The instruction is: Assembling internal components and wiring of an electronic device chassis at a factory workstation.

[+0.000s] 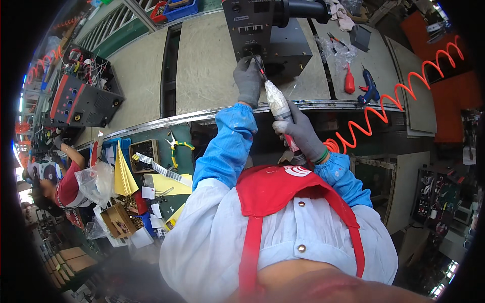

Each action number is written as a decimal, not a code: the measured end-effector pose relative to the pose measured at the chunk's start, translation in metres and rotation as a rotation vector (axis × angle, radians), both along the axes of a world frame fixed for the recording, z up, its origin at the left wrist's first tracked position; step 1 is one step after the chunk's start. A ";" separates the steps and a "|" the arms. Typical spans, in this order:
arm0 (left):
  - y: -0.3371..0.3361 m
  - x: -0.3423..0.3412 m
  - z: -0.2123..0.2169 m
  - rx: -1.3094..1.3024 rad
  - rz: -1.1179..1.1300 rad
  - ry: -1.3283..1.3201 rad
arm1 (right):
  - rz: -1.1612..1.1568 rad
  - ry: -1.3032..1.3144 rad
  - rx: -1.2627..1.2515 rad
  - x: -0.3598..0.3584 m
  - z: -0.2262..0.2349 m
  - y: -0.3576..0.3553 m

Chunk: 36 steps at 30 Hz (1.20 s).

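A black metal machine box [285, 45] with a switch on its front panel [251, 25] stands on the bench ahead of me. My right hand [301, 132], in a grey glove, is wrapped round a power screwdriver [276, 101] whose nose is covered in whitish wrapping. Its thin dark bit points up and left to the panel's lower end. There my left hand [247, 81], also gloved in grey, has its fingers closed beside the bit tip, against the panel. Whatever those fingers pinch is hidden.
An orange coiled hose [374, 116] stretches from beside my right hand to the upper right. A red-handled tool [349, 81] and a blue glue gun [370, 87] lie right. Left are an opened machine [83, 101], yellow-handled cutters [175, 149] and a parts box [118, 220]. Another person [70, 182] works far left.
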<state>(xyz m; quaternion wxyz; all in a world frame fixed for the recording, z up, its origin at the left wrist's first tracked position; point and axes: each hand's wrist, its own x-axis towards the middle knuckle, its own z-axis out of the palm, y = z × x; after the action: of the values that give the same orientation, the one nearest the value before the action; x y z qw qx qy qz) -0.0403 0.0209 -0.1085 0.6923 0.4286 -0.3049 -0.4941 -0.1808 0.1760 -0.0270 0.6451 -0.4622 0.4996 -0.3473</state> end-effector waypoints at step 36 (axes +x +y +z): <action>-0.004 0.016 0.005 0.060 -0.176 -0.058 | -0.220 -0.293 0.271 0.054 0.017 0.006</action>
<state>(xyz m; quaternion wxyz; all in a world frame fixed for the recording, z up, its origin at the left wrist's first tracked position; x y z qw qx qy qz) -0.0242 0.0165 -0.1031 0.6240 0.4349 -0.3463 -0.5491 -0.1269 0.1818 -0.0097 0.7250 -0.2587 0.4901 -0.4089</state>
